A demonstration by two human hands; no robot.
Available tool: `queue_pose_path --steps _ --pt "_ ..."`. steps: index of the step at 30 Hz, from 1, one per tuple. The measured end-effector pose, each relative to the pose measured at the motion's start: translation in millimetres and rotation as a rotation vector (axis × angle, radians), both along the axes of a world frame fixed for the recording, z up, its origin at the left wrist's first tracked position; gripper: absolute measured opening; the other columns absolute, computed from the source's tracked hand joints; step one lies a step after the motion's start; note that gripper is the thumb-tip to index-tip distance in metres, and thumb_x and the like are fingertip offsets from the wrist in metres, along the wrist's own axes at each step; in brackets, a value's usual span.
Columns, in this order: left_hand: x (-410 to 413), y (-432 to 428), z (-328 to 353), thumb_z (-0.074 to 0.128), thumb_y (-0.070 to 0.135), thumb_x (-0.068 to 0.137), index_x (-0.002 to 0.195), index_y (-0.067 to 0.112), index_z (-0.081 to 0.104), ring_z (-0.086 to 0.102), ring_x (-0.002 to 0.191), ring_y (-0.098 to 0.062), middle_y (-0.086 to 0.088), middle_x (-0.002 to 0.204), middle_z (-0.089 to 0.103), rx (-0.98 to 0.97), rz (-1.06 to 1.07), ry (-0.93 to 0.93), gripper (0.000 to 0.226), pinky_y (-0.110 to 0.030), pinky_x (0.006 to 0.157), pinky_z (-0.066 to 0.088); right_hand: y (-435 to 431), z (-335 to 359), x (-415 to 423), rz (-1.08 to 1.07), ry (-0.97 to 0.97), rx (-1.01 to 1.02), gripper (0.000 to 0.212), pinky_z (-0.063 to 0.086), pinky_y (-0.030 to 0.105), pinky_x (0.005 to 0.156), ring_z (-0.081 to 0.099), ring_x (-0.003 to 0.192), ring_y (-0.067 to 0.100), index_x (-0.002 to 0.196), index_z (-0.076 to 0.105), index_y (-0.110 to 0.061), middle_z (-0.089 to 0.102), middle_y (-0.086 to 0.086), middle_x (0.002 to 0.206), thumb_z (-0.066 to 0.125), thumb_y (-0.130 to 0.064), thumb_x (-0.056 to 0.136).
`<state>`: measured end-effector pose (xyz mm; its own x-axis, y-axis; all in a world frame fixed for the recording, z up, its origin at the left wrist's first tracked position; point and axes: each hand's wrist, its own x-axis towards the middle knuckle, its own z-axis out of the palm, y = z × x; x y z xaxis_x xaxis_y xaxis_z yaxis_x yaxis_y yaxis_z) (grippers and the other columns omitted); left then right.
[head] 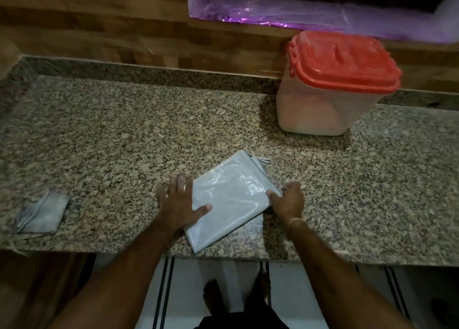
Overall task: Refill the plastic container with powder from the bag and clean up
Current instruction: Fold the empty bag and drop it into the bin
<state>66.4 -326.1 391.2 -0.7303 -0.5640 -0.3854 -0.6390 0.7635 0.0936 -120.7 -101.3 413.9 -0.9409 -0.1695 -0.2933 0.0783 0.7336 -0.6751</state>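
Lying flat near the front edge of the worktop [124,134], the bag [231,199] is folded into a silvery, shiny rectangle, turned at an angle so one corner points toward the person and a small strip pokes out at its far corner. The left hand [177,204] rests palm down on the bag's left side, its fingers [180,180] straight and slightly apart, partly on the stone, with the thumb [205,208] lying across the bag. The right hand [289,202] is at the bag's right edge, its fingers curled and clamped on that edge, thumb on top of the bag; a thin band [294,221] circles that wrist. Well apart from the bag, at the back right of the worktop, the container [315,110] stands upright with its red lid [342,60] on and pale powder showing through its cloudy walls. A folded cloth [41,215] lies at the left, near the front edge, apart from both hands. Behind the worktop runs a wooden wall [87,30]. Below the edge, bare feet [211,294] stand on a light floor [188,291].
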Motion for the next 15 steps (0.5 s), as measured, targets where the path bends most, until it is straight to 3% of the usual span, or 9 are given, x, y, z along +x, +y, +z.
queue_pose_path --steps 1,3,5,9,12,15 --pt "-2 2 4 0.033 0.091 0.082 0.164 0.014 0.005 0.012 0.156 -0.038 -0.018 0.172 0.009 -0.037 0.003 0.044 0.116 -0.062 0.122 0.008 -2 -2 9 -0.107 -0.056 -0.153 0.053 0.057 0.040 0.088 0.063 0.101 0.027 0.120 0.051 -0.011 0.060 0.010 0.119 0.085 -0.026 0.083" --pt "-7 7 8 0.040 0.087 0.081 0.157 0.014 0.024 0.034 0.142 -0.039 -0.019 0.162 0.031 -0.061 0.017 0.125 0.106 -0.057 0.116 0.027 -10 -4 25 -0.202 -0.229 -0.349 0.052 0.061 0.042 0.090 0.068 0.102 0.026 0.124 0.051 -0.009 0.066 0.010 0.119 0.082 -0.022 0.085" --pt "-12 16 12 0.046 0.083 0.084 0.154 0.016 0.028 0.040 0.136 -0.037 -0.018 0.155 0.038 0.011 0.076 0.166 0.098 -0.053 0.109 0.038 -19 -11 33 -0.182 -0.368 -0.366 0.040 0.062 0.042 0.090 0.073 0.100 0.028 0.122 0.063 -0.004 0.074 0.013 0.114 0.078 -0.020 0.089" --pt "-22 31 14 0.055 0.073 0.090 0.155 0.013 0.029 0.048 0.136 -0.036 -0.014 0.154 0.046 0.286 0.302 0.264 0.092 -0.048 0.108 0.044 -23 -13 37 -0.071 -0.418 -0.319 0.027 0.060 0.054 0.095 0.074 0.101 0.036 0.117 0.073 -0.003 0.077 0.017 0.112 0.070 -0.017 0.094" --pt "-29 21 17 0.058 0.082 0.078 0.147 0.015 0.050 0.063 0.125 -0.031 -0.009 0.144 0.062 0.581 0.537 0.355 0.097 -0.045 0.106 0.052 -18 0 30 -0.008 -0.452 -0.379 0.021 0.061 0.053 0.091 0.074 0.097 0.038 0.114 0.073 0.001 0.077 0.020 0.107 0.062 -0.010 0.100" --pt "-28 12 22 0.073 0.053 0.089 0.119 0.012 0.070 0.073 0.095 -0.023 -0.003 0.110 0.075 0.717 0.562 0.366 0.051 -0.034 0.085 0.059 -16 1 23 0.002 -0.456 -0.448 0.018 0.060 0.058 0.093 0.074 0.101 0.040 0.113 0.073 -0.003 0.077 0.019 0.109 0.061 -0.011 0.102"
